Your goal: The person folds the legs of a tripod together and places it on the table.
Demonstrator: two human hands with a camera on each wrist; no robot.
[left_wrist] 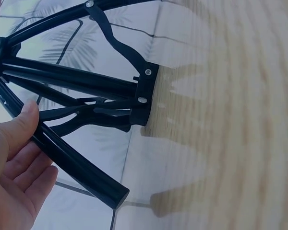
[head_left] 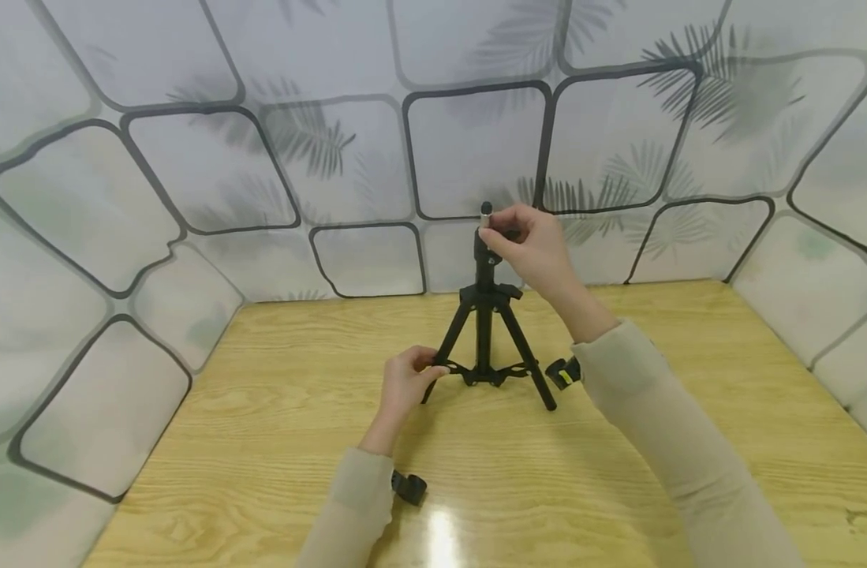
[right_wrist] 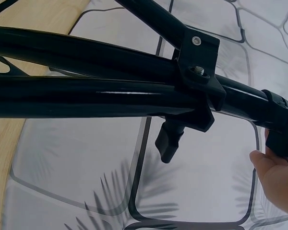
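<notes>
A black tripod [head_left: 484, 339] stands upright on the wooden table, its legs spread. My left hand [head_left: 402, 384] holds its left leg [left_wrist: 81, 167], thumb on one side and fingers behind, near where a flat brace joins it. At the tripod's top, my right hand [head_left: 536, 246] pinches the short silver tube [head_left: 486, 219] with thumb and fingers. A black tip [head_left: 486, 207] caps that tube. In the right wrist view, a dark wing knob [right_wrist: 168, 142] sticks out below the leg hub [right_wrist: 199, 52], while my fingers are at the column's upper end, partly cut off by the frame edge.
The wooden table [head_left: 263, 426] reaches back to a pale, patterned cloth wall [head_left: 362, 260], which also rises at both sides. Black wrist-worn devices show beside my left sleeve [head_left: 409, 488] and right sleeve [head_left: 621, 363].
</notes>
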